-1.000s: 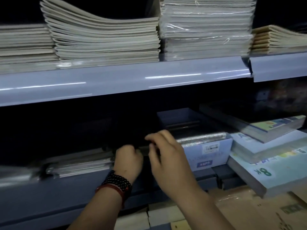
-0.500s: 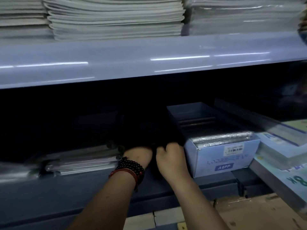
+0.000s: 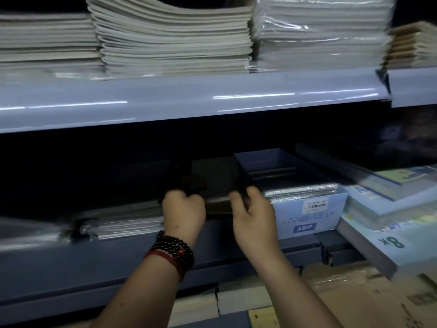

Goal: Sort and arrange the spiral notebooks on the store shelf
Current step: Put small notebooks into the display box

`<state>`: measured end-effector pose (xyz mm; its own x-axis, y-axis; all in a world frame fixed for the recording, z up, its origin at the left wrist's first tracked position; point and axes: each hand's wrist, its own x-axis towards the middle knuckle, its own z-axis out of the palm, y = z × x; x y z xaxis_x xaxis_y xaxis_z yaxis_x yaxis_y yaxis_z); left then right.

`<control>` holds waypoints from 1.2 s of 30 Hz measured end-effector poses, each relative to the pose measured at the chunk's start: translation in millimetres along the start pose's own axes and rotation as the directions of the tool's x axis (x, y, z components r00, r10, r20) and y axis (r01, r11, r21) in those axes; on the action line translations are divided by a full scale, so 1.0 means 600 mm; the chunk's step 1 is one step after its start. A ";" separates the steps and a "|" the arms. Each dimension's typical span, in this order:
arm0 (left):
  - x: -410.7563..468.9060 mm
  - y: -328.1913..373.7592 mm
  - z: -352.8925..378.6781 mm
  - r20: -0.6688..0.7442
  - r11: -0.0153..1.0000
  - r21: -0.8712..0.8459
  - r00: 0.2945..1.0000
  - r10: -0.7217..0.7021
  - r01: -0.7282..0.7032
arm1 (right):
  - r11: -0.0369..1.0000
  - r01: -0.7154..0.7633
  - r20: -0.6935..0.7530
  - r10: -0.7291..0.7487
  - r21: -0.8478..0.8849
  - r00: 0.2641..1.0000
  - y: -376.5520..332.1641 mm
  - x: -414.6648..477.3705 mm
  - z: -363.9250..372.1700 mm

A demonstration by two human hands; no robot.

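Head view: left hand, right hand hold dark notebook (grip narrow, curled).

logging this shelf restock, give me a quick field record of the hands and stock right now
left hand: grips the front edge of the dark notebook, fingers curled
right hand: pinches the same notebook's right front corner
dark notebook: lies flat on the lower shelf, left of the A6PP box
A6PP box: pale blue, open top, holds wrapped spiral notebooks
upper shelf: pale notebook stacks, some in plastic
left wrist: black bead bracelet
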<state>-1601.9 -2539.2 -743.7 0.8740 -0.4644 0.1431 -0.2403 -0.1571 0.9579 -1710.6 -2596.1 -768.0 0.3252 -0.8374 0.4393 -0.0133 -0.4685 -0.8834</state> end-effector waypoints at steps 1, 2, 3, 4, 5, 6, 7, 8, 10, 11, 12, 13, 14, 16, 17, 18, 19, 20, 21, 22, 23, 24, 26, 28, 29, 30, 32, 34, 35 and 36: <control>-0.009 -0.004 -0.013 -0.009 0.997 -0.074 1.000 0.015 -0.015 | 0.999 -0.003 -0.009 0.003 0.054 1.000 -0.005 -0.008 -0.004; -0.016 -0.011 -0.024 0.002 0.988 -0.152 1.000 0.030 -0.029 | 0.994 -0.027 -0.005 0.028 0.106 1.000 -0.011 -0.019 -0.008; -0.030 -0.011 -0.035 0.024 0.973 -0.229 0.999 0.033 -0.027 | 0.987 -0.063 -0.007 0.065 0.146 0.998 -0.014 -0.028 -0.012; -0.040 -0.020 -0.043 0.055 0.959 -0.282 0.998 0.038 -0.021 | 0.978 -0.091 -0.015 0.096 0.187 0.995 -0.016 -0.037 -0.016; -0.054 -0.025 -0.051 0.080 0.943 -0.332 0.996 0.039 -0.010 | 0.969 -0.113 -0.025 0.122 0.218 0.992 -0.019 -0.045 -0.022; -0.061 -0.036 -0.057 0.104 0.927 -0.375 0.994 0.045 -0.002 | 0.960 -0.133 -0.032 0.145 0.245 0.989 -0.022 -0.052 -0.027; -0.068 -0.042 -0.063 0.123 0.911 -0.411 0.992 0.033 0.020 | 0.954 -0.152 -0.031 0.165 0.257 0.986 -0.025 -0.058 -0.034; -0.073 -0.047 -0.068 0.156 0.893 -0.447 0.988 0.024 0.048 | 0.947 -0.173 -0.021 0.185 0.271 0.982 -0.026 -0.062 -0.040; -0.076 -0.050 -0.081 0.208 0.849 -0.516 0.978 -0.009 0.118 | 0.929 -0.212 0.019 0.216 0.303 0.976 -0.029 -0.069 -0.050; -0.077 -0.049 -0.088 0.221 0.832 -0.539 0.975 -0.013 0.133 | 0.922 -0.227 0.045 0.224 0.314 0.973 -0.029 -0.072 -0.054; -0.080 -0.046 -0.096 0.236 0.824 -0.552 0.972 0.006 0.129 | 0.916 -0.239 0.070 0.229 0.322 0.971 -0.034 -0.077 -0.056; -0.086 -0.041 -0.103 0.251 0.821 -0.559 0.967 0.033 0.117 | 0.914 -0.242 0.091 0.225 0.325 0.970 -0.038 -0.082 -0.057; -0.094 -0.035 -0.109 0.264 0.825 -0.556 0.963 0.059 0.102 | 0.914 -0.240 0.108 0.216 0.326 0.970 -0.042 -0.087 -0.058; -0.106 -0.034 -0.120 0.265 0.841 -0.536 0.961 0.084 0.074 | 0.919 -0.232 0.123 0.203 0.319 0.971 -0.050 -0.099 -0.056; -0.110 -0.035 -0.126 0.263 0.847 -0.528 0.960 0.092 0.064 | 0.923 -0.226 0.120 0.198 0.312 0.973 -0.053 -0.104 -0.054; -0.111 -0.036 -0.130 0.264 0.851 -0.522 0.960 0.092 0.062 | 0.925 -0.221 0.108 0.197 0.308 0.974 -0.053 -0.106 -0.053; -0.112 -0.037 -0.134 0.266 0.851 -0.520 0.960 0.088 0.067 | 0.927 -0.217 0.095 0.197 0.306 0.976 -0.052 -0.108 -0.052; -0.111 -0.039 -0.137 0.268 0.854 -0.516 0.959 0.090 0.064 | 0.928 -0.215 0.082 0.199 0.305 0.976 -0.053 -0.109 -0.050; -0.112 -0.039 -0.140 0.268 0.860 -0.507 0.958 0.098 0.054 | 0.929 -0.214 0.071 0.202 0.301 0.977 -0.053 -0.110 -0.049; -0.112 -0.040 -0.142 0.267 0.872 -0.488 0.957 0.112 0.033 | 0.930 -0.212 0.063 0.203 0.299 0.977 -0.053 -0.110 -0.047; -0.113 -0.041 -0.143 0.264 0.882 -0.472 0.956 0.127 0.013 | 0.931 -0.204 0.061 0.194 0.303 0.979 -0.054 -0.110 -0.047; -0.114 -0.041 -0.144 0.255 0.887 -0.462 0.956 0.144 -0.011 | 0.931 -0.188 0.068 0.175 0.313 0.982 -0.055 -0.109 -0.047; -0.114 -0.041 -0.147 0.210 0.891 -0.451 0.964 0.162 -0.052 | 0.932 -0.141 0.085 0.119 0.333 0.989 -0.061 -0.108 -0.050; -0.110 -0.040 -0.151 0.174 0.894 -0.440 0.970 0.171 -0.079 | 0.931 -0.095 0.085 0.069 0.353 0.994 -0.066 -0.107 -0.054; -0.111 -0.039 -0.153 0.172 0.892 -0.445 0.970 0.170 -0.078 | 0.930 -0.068 0.081 0.041 0.362 0.996 -0.066 -0.106 -0.056; -0.112 -0.037 -0.154 0.182 0.882 -0.468 0.970 0.159 -0.057 | 0.927 -0.042 0.079 0.013 0.373 0.997 -0.065 -0.105 -0.056; -0.116 -0.031 -0.155 0.236 0.824 -0.563 0.968 0.083 0.067 | 0.913 -0.021 0.082 -0.014 0.408 0.997 -0.058 -0.102 -0.055; -0.116 -0.027 -0.156 0.315 0.752 -0.628 0.949 0.006 0.203 | 0.899 -0.045 0.088 0.007 0.436 0.996 -0.050 -0.099 -0.052; -0.116 -0.026 -0.157 0.346 0.727 -0.643 0.938 -0.005 0.241 | 0.900 -0.060 0.090 0.023 0.432 0.996 -0.048 -0.098 -0.052; -0.116 -0.026 -0.157 0.365 0.710 -0.653 0.931 -0.011 0.264 | 0.904 -0.077 0.094 0.042 0.420 0.995 -0.048 -0.098 -0.050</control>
<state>-1619.3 -2422.2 -745.1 0.6624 -0.7485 0.0319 0.3358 0.3348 0.8804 -1757.9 -2542.1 -763.6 0.4115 -0.8262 0.3848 0.3597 -0.2408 -0.9015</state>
